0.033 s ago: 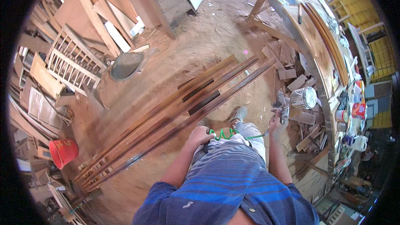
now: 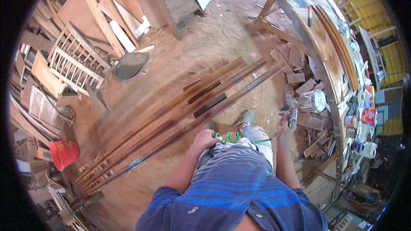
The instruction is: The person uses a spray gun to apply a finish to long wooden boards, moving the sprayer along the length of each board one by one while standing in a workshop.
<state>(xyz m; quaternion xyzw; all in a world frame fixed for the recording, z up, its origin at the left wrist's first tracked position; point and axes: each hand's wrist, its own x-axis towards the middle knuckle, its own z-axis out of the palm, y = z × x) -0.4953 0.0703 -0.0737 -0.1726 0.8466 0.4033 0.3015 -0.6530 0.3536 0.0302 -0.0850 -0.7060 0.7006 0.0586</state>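
My left hand (image 2: 204,141) is closed at my waist on a green coiled hose (image 2: 231,137). My right hand (image 2: 283,125), off to the right, grips a grey metal spray gun (image 2: 292,113), to which the hose leads. Ahead of my feet, three long brown-stained wooden strips (image 2: 239,96) lie diagonally, parallel to one another, over short dark pieces (image 2: 209,107). A silver-coloured can (image 2: 312,100) is just right of the spray gun.
A red bucket (image 2: 64,155) is at left, near stacked boards and slatted frames (image 2: 77,60). A round dark basin (image 2: 130,66) lies beyond the strips. A cluttered workbench (image 2: 323,32) runs along the right, with wood offcuts (image 2: 295,78) heaped at its foot.
The view has shifted very slightly. Both hands keep the same grip and position, and nothing else has visibly moved.
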